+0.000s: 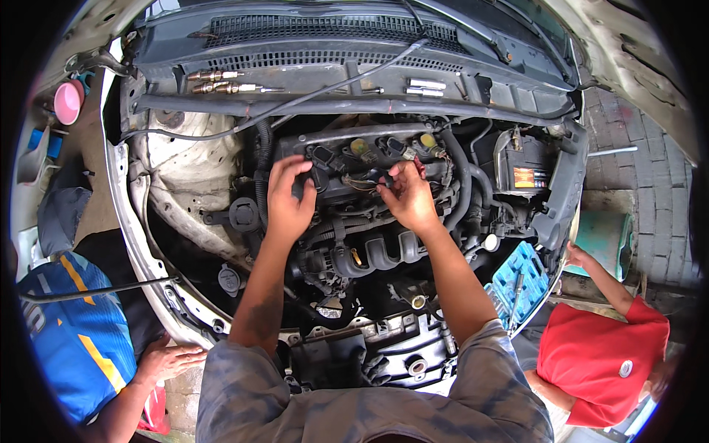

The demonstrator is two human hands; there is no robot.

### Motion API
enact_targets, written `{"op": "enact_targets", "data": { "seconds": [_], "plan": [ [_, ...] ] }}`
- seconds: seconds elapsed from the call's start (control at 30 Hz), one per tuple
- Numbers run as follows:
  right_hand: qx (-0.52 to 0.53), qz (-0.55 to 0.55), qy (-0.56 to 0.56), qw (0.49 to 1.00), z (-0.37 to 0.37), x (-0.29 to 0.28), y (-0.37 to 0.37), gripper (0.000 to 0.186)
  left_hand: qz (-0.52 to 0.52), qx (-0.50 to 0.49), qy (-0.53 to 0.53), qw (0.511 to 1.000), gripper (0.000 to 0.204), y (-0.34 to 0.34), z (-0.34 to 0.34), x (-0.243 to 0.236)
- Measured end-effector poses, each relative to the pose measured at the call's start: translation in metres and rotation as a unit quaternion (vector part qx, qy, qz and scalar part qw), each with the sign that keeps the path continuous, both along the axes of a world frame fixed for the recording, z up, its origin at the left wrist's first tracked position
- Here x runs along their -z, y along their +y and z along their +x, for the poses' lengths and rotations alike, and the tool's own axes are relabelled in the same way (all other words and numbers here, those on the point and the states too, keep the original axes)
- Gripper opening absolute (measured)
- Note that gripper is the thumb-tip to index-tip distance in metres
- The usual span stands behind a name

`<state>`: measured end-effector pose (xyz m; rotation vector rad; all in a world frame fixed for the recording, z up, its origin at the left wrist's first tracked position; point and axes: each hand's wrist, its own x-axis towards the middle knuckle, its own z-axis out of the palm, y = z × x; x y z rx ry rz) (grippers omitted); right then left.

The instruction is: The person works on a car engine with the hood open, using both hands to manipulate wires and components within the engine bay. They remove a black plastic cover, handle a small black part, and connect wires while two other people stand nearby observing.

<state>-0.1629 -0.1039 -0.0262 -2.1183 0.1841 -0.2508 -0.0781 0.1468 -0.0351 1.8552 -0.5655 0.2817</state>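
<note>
Black plastic covers most of the engine in front of me; over its far half, the left hand and the right hand stand apart, with a short run of thin wires lying between them; the wires are to the right of the left hand and to the left of the right one, whose thumb and fingertips are the nearer; their long axis runs roughly left to right, the right end pointing toward that thumb.

The left fingers curl toward their thumb beside dark parts of the engine; I can't tell whether either hand grips anything, as black pieces merge behind the fingers.

Just beyond the wires sits a row of dark connectors; on the far ledge, spark plugs lie at left, metal cylinders farther right; a blue tool case rests near right, close to a person in red.
</note>
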Motion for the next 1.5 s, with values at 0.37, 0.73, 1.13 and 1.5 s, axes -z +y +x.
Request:
{"op": "enact_targets", "data": {
  "seconds": [0.37, 0.73, 1.13, 1.5],
  "plan": [
    [0.033, 0.048, 0.023, 0.998, 0.003, -0.004, 0.001, 0.032, 0.079, -0.099, 0.095, 0.987, 0.022, 0.032, -0.139, 0.009],
    [0.027, 0.034, 0.012, 0.999, 0.002, -0.005, 0.005, 0.022, 0.170, -0.056, -0.061, 0.982, 0.027, -0.011, -0.043, -0.007],
    [0.024, -0.014, 0.012, 1.000, 0.001, -0.015, 0.006, 0.019, 0.144, -0.030, 0.007, 0.989, 0.031, -0.034, 0.004, 0.020],
    [0.030, 0.001, 0.002, 1.000, 0.001, -0.013, 0.008, 0.018, 0.143, -0.084, -0.007, 0.986, 0.042, -0.029, -0.002, 0.022]
  ]
}}
